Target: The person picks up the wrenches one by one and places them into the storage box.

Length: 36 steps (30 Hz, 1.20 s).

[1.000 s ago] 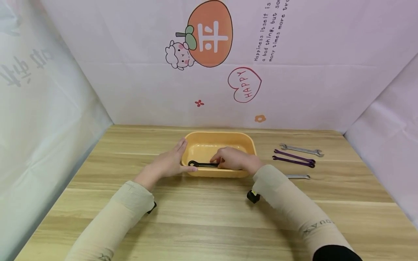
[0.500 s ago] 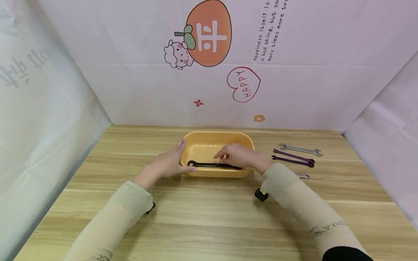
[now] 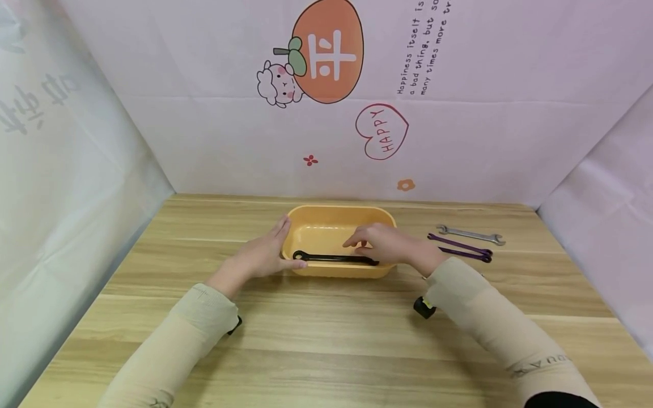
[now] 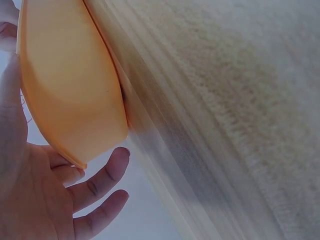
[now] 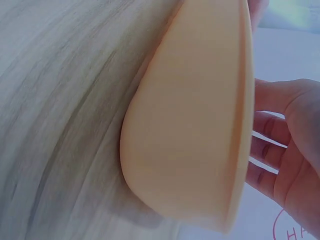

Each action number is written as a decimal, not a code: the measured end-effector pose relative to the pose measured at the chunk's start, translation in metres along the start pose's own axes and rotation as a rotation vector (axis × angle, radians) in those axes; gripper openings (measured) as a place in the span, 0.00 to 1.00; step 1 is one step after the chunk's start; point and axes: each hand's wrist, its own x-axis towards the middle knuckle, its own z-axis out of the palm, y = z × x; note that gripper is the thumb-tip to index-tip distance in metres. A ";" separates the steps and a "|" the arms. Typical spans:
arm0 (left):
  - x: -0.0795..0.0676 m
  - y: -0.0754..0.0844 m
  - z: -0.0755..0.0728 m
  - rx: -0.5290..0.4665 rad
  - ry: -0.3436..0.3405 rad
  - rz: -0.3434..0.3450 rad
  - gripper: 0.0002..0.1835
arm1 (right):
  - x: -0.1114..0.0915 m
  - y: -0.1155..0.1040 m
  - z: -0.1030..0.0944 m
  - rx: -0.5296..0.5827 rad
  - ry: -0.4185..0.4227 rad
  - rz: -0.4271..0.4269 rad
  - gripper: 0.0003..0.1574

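A yellow plastic bin [image 3: 334,271] sits toward the back of the table. Along its front inner wall lies a black wrench [image 3: 331,258], ring end to the left. The left hand [image 3: 261,252] holds the bin's left end, thumb over the front rim and fingers along the end wall; in the left wrist view its outer fingers [image 4: 100,182] stand away from the bin [image 4: 75,85]. Over the bin's right part, the right hand [image 3: 385,243] hovers with loosely bent fingers and nothing between them. In the right wrist view the bin wall [image 5: 190,120] partly hides those fingers [image 5: 267,150].
To the right of the bin lie a silver open-end wrench [image 3: 471,234] and two purple wrenches [image 3: 461,244], the nearer one partly behind the right forearm. Another silver wrench is mostly hidden under the right sleeve [image 3: 459,283]. White printed sheets [image 3: 204,113] enclose the table.
The right hand has let go of the black wrench and moved up and to the right. The wrench now shows at full length in the bin. The left hand has stayed in place.
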 end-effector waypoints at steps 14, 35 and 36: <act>-0.002 0.001 -0.002 0.005 -0.007 0.003 0.64 | -0.027 0.005 -0.012 0.001 0.027 0.023 0.17; -0.002 0.001 -0.002 -0.006 -0.001 0.000 0.65 | -0.069 0.013 -0.026 -0.051 0.144 0.033 0.20; -0.002 0.001 -0.002 -0.006 -0.003 -0.001 0.65 | -0.072 0.014 -0.026 -0.057 0.148 0.038 0.20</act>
